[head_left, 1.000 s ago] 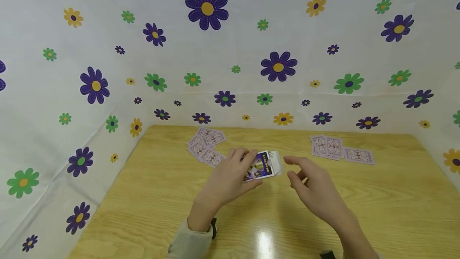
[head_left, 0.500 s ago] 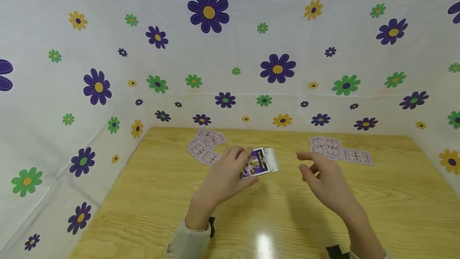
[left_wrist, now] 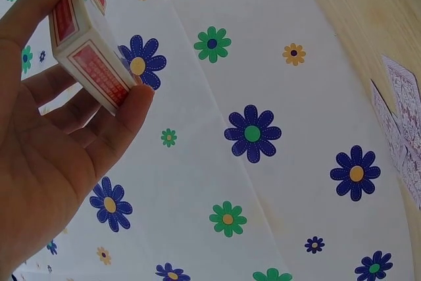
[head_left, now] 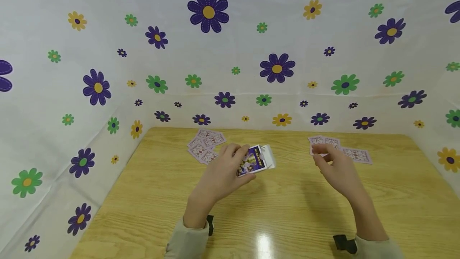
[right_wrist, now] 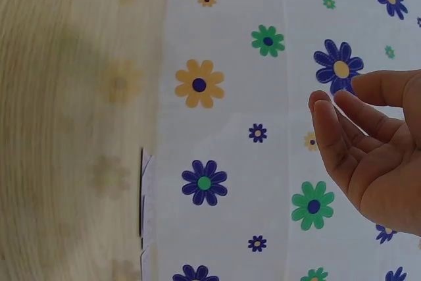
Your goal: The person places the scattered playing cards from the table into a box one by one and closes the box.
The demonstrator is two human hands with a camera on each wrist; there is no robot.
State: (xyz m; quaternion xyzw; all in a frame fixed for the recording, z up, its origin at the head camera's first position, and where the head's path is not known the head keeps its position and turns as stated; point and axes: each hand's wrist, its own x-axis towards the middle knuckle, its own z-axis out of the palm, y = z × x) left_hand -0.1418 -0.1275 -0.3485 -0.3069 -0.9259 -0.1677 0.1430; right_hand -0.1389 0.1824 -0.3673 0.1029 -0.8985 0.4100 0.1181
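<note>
My left hand grips a playing-card box with a purple and gold picture on its face. The box's white end flap stands open toward the right. From the left wrist view, thumb and fingers close around the box, whose sides are red and white. My right hand hovers over the table to the right, fingers loosely curled and holding nothing; it overlaps some of the right-hand cards in the head view. The right wrist view shows a gap between this hand's thumb and fingertips.
Several face-down cards lie fanned at the back left of the wooden table, partly behind the left hand. More cards lie at the back right. A white cloth with printed flowers hangs behind and along the sides.
My right hand has moved right, away from the box, toward the right-hand cards. My left hand has drifted slightly left with the box, its flap staying open.
</note>
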